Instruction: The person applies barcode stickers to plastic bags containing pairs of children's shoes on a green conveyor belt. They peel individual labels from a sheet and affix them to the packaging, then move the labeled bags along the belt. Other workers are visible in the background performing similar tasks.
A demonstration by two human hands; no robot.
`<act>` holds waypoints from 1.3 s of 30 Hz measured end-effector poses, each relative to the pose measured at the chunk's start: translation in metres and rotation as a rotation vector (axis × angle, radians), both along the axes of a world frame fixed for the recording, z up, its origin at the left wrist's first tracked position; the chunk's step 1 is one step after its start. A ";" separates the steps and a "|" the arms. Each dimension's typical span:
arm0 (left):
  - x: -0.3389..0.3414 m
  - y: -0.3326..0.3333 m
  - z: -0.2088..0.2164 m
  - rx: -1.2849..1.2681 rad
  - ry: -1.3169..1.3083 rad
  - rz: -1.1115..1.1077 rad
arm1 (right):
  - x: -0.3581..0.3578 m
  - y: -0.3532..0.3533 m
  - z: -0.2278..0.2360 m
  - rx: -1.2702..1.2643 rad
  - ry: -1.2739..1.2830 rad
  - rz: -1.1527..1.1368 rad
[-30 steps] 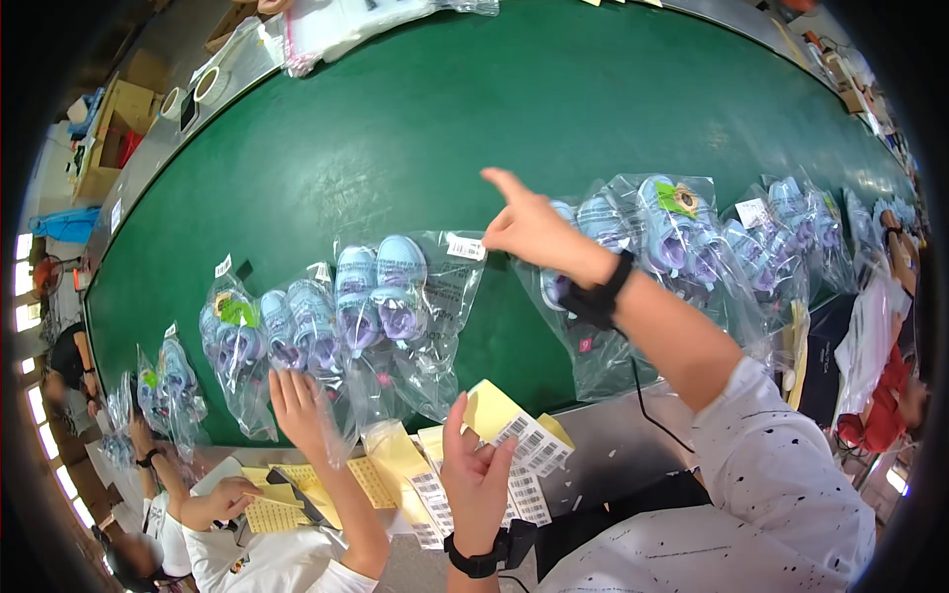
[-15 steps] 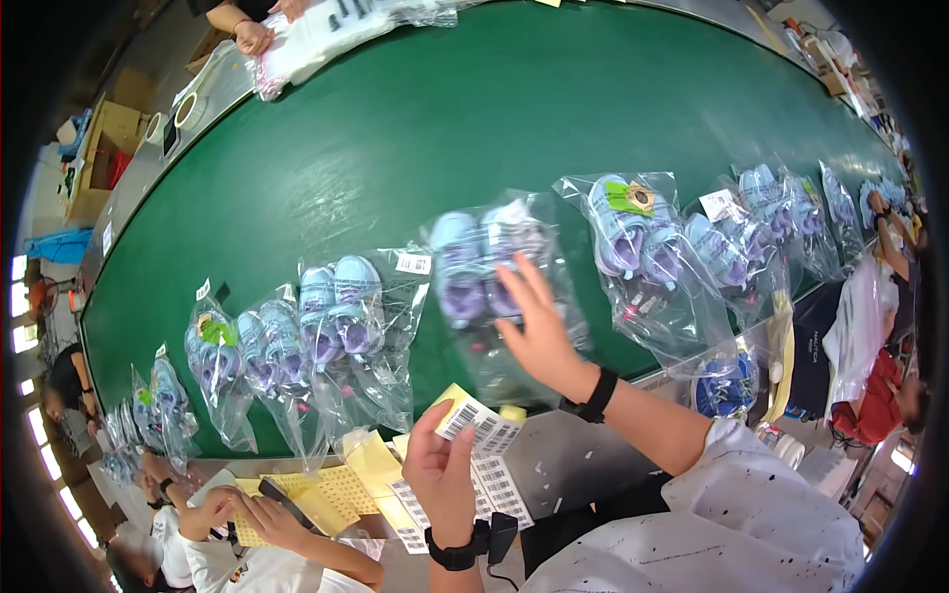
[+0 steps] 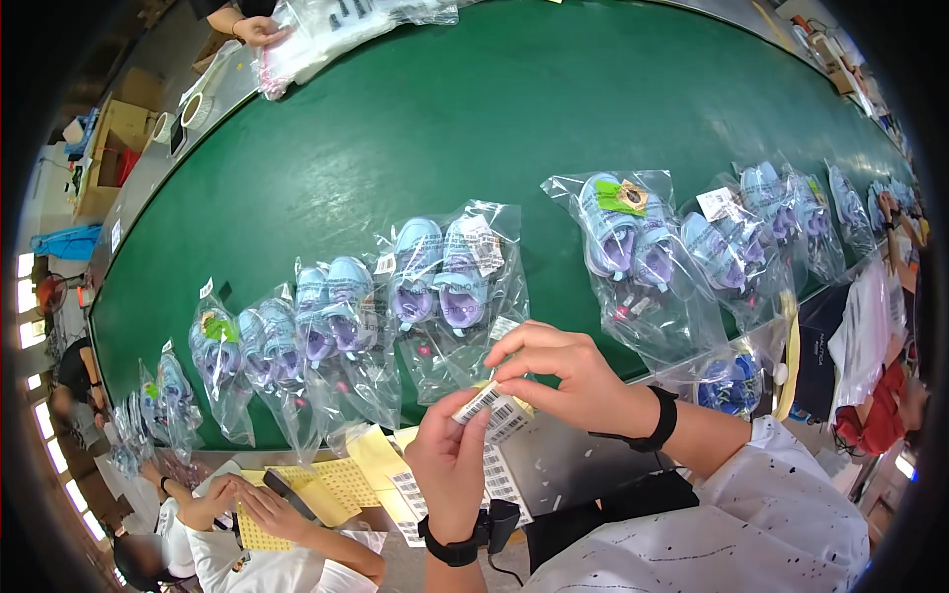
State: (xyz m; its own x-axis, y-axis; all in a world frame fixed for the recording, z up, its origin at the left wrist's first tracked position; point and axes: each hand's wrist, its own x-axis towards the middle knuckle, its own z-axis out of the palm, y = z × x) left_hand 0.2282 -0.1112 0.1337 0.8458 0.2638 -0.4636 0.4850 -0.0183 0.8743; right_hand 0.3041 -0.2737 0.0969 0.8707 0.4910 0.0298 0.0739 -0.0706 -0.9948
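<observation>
My left hand [image 3: 447,463] is closed on a yellow-backed sheet of barcode labels [image 3: 506,419], its top folded over at the thumb. At that fold, the thumb and fingers of my right hand [image 3: 559,374] pinch the edge of a white barcode label [image 3: 481,403]. Just above the right fingertips shows another small white label [image 3: 502,328]; whether it sits on the bag or on a finger, I cannot tell. Beyond my hands lies a clear bag with a pair of light blue and purple shoes [image 3: 462,289], a white tag on the right shoe.
More bagged shoes [image 3: 336,306] line the green table [image 3: 474,109] to the left, and others [image 3: 633,237] to the right. Yellow label sheets [image 3: 371,460] lie at the near edge. A co-worker's hands [image 3: 262,509] hold a yellow sheet at lower left; another person's hand [image 3: 259,32] rests by plastic bags.
The bagged pair in front of me has shifted left, close to the neighbouring bag. My right hand has left it and come back to the label sheet in my left hand.
</observation>
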 end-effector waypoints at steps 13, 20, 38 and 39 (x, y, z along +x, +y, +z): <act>0.006 0.003 -0.009 0.126 0.098 -0.117 | 0.006 -0.002 0.004 0.049 -0.046 -0.343; -0.008 0.003 -0.014 0.048 0.174 -0.076 | 0.098 -0.020 -0.094 0.329 0.641 -0.674; -0.013 -0.028 -0.018 -0.125 0.136 -0.018 | 0.109 -0.005 -0.123 0.065 0.579 -0.635; -0.009 -0.034 -0.014 -0.151 0.101 0.019 | 0.102 -0.013 -0.102 0.097 0.549 -0.604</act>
State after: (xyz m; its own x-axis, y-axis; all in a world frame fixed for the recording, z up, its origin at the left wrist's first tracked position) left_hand 0.2195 -0.1457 0.1195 0.7887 0.2002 -0.5813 0.5691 0.1199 0.8135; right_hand 0.4065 -0.2862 -0.0048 0.8871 -0.0502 -0.4588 -0.4480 0.1456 -0.8821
